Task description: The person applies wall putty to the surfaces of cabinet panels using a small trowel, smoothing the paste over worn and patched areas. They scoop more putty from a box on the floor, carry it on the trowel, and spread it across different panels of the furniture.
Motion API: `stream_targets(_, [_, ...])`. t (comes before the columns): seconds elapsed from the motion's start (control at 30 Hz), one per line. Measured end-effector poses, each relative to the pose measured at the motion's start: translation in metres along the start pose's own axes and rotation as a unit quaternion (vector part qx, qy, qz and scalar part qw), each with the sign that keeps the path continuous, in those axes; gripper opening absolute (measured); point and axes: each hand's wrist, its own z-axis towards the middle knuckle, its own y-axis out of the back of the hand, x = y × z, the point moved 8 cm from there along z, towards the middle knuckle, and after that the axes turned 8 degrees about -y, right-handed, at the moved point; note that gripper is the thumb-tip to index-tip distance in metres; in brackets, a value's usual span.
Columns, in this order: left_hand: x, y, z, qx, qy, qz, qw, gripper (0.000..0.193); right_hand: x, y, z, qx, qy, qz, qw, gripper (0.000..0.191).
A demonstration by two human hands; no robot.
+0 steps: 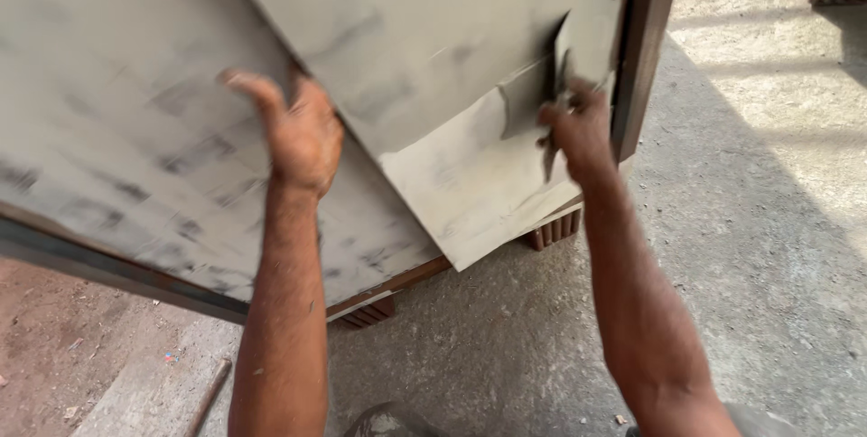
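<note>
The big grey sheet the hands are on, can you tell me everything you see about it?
The grey sheet is a large, flat, thin panel, dull grey with dark smudges and streaks, and looks like metal or board. It lies tilted over another smudged grey panel below. Its lower corner points down toward the concrete floor. A paler patch near that corner looks like a peeling layer. The left hand presses its left edge; the right hand grips near its right edge, beside a dark brown frame.
</note>
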Motion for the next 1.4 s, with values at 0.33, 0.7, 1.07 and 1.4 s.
stream_targets(0.33, [-0.002, -0.018, 0.024, 0.057, -0.045, 0.044, 0.996, 0.125, -0.036, -0.154, -0.119, -0.043, 0.127, -0.012, 0.991, 0.057])
stream_targets(0.7, [0.016, 0.0, 0.027, -0.01, -0.038, 0.066, 0.997, 0.122, -0.06, -0.155, -0.187, 0.005, 0.114, 0.084, 0.99, 0.061])
stream_targets(1.07, [0.029, -0.001, 0.013, -0.08, 0.016, 0.035, 0.996, 0.12, 0.07, 0.046, -0.018, -0.058, 0.031, 0.037, 0.997, 0.046])
stream_targets(1.4, [0.009, -0.016, 0.019, 0.024, -0.004, 0.119, 0.993, 0.117, 0.0, -0.053, -0.062, 0.009, -0.01, 0.009, 1.0, 0.016])
